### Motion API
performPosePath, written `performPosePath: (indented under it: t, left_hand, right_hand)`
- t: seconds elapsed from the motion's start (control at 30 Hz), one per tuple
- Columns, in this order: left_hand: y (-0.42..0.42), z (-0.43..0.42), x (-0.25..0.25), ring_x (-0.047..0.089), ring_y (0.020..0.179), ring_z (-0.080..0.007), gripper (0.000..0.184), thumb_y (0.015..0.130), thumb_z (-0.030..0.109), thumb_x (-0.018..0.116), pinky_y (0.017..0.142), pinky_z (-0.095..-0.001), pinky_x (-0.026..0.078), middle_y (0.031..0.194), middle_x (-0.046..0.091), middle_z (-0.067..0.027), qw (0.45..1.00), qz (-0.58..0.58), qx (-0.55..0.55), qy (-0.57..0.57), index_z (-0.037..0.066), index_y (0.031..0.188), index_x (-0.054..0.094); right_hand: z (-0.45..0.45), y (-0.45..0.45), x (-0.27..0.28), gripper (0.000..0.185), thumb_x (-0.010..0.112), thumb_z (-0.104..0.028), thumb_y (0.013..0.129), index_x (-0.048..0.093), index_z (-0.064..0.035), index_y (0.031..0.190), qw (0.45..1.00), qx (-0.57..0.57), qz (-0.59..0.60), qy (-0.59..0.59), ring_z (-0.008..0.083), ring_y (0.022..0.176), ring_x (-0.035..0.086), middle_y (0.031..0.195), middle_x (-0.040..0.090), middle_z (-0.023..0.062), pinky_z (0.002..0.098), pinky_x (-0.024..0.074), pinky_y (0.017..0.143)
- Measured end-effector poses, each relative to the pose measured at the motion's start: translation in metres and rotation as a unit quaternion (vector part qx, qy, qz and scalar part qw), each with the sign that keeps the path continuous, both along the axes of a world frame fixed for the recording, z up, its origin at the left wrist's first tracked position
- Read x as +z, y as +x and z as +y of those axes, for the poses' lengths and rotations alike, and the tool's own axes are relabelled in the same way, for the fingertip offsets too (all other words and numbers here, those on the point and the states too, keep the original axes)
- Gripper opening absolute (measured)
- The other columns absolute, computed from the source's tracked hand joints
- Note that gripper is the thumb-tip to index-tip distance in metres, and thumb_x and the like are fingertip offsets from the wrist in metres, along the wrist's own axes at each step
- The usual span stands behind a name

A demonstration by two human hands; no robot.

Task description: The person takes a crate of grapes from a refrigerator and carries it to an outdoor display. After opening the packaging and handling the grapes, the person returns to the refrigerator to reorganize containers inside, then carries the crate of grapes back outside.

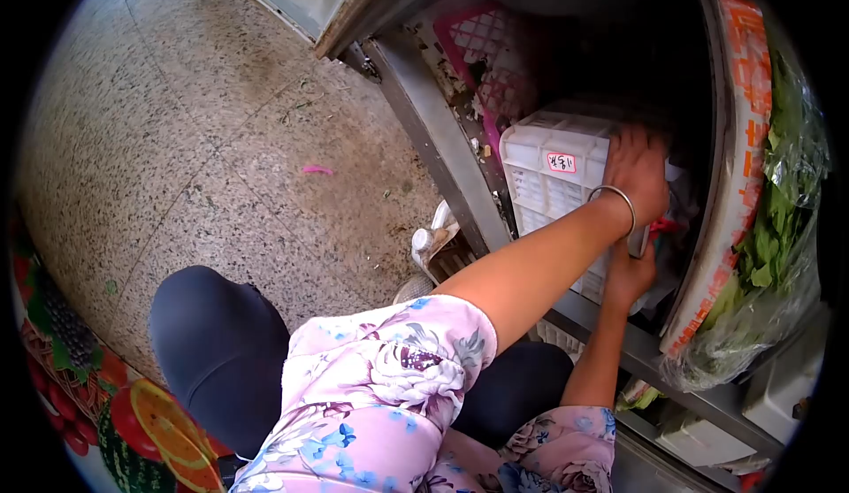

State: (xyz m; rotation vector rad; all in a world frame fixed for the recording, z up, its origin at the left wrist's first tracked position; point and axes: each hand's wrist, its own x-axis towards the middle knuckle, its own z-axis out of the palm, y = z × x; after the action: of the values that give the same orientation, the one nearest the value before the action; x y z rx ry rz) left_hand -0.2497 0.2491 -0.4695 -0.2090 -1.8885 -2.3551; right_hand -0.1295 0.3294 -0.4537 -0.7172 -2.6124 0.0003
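My left hand (637, 175), with a bangle at the wrist, is closed over the rim of a white plastic crate (544, 197) inside a dark cabinet. A small red-framed label (561, 163) is on the crate's side. Just below, my right hand (630, 274) is closed around a greyish object that I cannot make out, beside something red. Part of its fingers is hidden.
A pink basket (495, 68) stands deeper in the cabinet. The metal cabinet frame (433, 130) runs along the opening. Bagged leafy greens (769, 245) hang at the right by a printed board edge (738, 148). Speckled floor (203, 139) with scraps lies at the left.
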Motion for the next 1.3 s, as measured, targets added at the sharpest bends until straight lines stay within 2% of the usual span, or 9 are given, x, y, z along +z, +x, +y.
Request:
performPosePath:
  t: [0.4,0.53,0.6,0.77,0.9,0.97,1.1,1.2,1.3]
  left_hand:
    - [0.013,-0.007,-0.002,0.04,0.094,-0.0365,0.03,0.061,0.005,0.055,0.084,-0.0406,0.033,0.095,0.043,-0.0222,1.0,0.003,-0.025,0.005,-0.003,0.089,0.049]
    - [0.027,-0.013,-0.002,0.04,0.092,-0.0367,0.032,0.059,0.003,0.054,0.083,-0.041,0.032,0.094,0.041,-0.0218,1.0,0.008,-0.005,0.025,-0.004,0.091,0.048]
    - [0.045,-0.021,0.0,0.039,0.09,-0.0366,0.034,0.058,0.002,0.053,0.081,-0.041,0.032,0.092,0.041,-0.021,1.0,0.008,-0.01,0.023,-0.003,0.091,0.047]
    - [0.097,-0.034,0.006,0.038,0.087,-0.0348,0.032,0.055,0.0,0.053,0.08,-0.041,0.03,0.088,0.038,-0.0191,0.999,-0.027,-0.03,0.006,-0.001,0.085,0.043]
    - [0.105,-0.037,0.003,0.038,0.082,-0.0336,0.035,0.053,0.0,0.052,0.073,-0.0401,0.031,0.086,0.037,-0.0168,0.999,-0.007,0.028,0.014,-0.001,0.087,0.043]
    - [0.102,-0.034,0.009,0.037,0.082,-0.0333,0.035,0.053,0.0,0.052,0.072,-0.0401,0.03,0.086,0.037,-0.0164,1.0,-0.007,0.03,0.007,-0.001,0.087,0.043]
    - [0.066,-0.026,0.016,0.039,0.08,-0.0349,0.031,0.053,0.0,0.051,0.071,-0.041,0.032,0.083,0.038,-0.0174,0.996,0.001,0.092,-0.011,0.0,0.083,0.045]
    - [0.037,-0.029,0.012,0.04,0.076,-0.0359,0.026,0.054,0.001,0.051,0.068,-0.0421,0.034,0.078,0.039,-0.0178,0.989,0.011,0.144,-0.013,0.0,0.079,0.047]
    - [0.009,-0.039,-0.002,0.04,0.077,-0.0373,0.024,0.051,0.003,0.051,0.069,-0.0436,0.033,0.078,0.042,-0.0194,0.989,-0.017,0.147,-0.003,0.0,0.074,0.047]
  right_hand:
    - [0.0,0.01,0.0,0.04,0.068,-0.035,0.067,0.062,-0.0038,0.092,0.996,0.006,0.016,-0.083,0.02,0.075,0.061,0.082,0.065,0.0107,0.0307,0.0445,0.069]
    - [-0.004,0.019,0.003,0.04,0.07,-0.033,0.066,0.061,-0.0033,0.092,0.999,-0.012,-0.008,-0.032,0.0195,0.075,0.061,0.082,0.064,0.0111,0.0309,0.0445,0.069]
    - [0.0,0.031,0.002,0.031,0.069,-0.018,0.068,0.061,0.001,0.092,1.0,-0.004,-0.001,-0.012,0.0102,0.078,0.056,0.086,0.064,0.0053,0.0264,0.0439,0.07]
    - [0.023,0.073,-0.003,0.029,0.071,-0.011,0.064,0.06,0.0035,0.088,0.99,0.101,0.057,-0.085,0.0185,0.073,0.06,0.081,0.064,0.0133,0.0287,0.0449,0.066]
    - [0.032,0.081,-0.006,0.025,0.07,-0.011,0.065,0.061,0.0034,0.083,0.991,0.112,-0.069,0.028,0.0205,0.07,0.061,0.079,0.064,0.0137,0.0293,0.0455,0.065]
    - [0.038,0.08,-0.011,0.026,0.071,-0.013,0.064,0.062,0.003,0.083,0.984,0.165,0.06,-0.003,0.0203,0.069,0.061,0.08,0.064,0.0141,0.0286,0.0458,0.063]
    - [0.029,0.044,-0.009,0.027,0.074,-0.021,0.061,0.062,-0.0027,0.076,0.974,0.203,0.1,0.009,0.0211,0.061,0.06,0.072,0.063,0.012,0.0287,0.0452,0.056]
    - [0.012,0.017,-0.002,0.03,0.076,-0.032,0.058,0.058,-0.0096,0.066,0.978,0.14,0.056,0.147,0.0236,0.053,0.056,0.061,0.058,0.0087,0.0309,0.0429,0.048]
    - [-0.008,-0.01,0.005,0.029,0.074,-0.032,0.06,0.055,-0.0096,0.061,0.943,0.176,0.034,0.281,0.0293,0.051,0.053,0.059,0.055,0.0111,0.0355,0.0417,0.045]
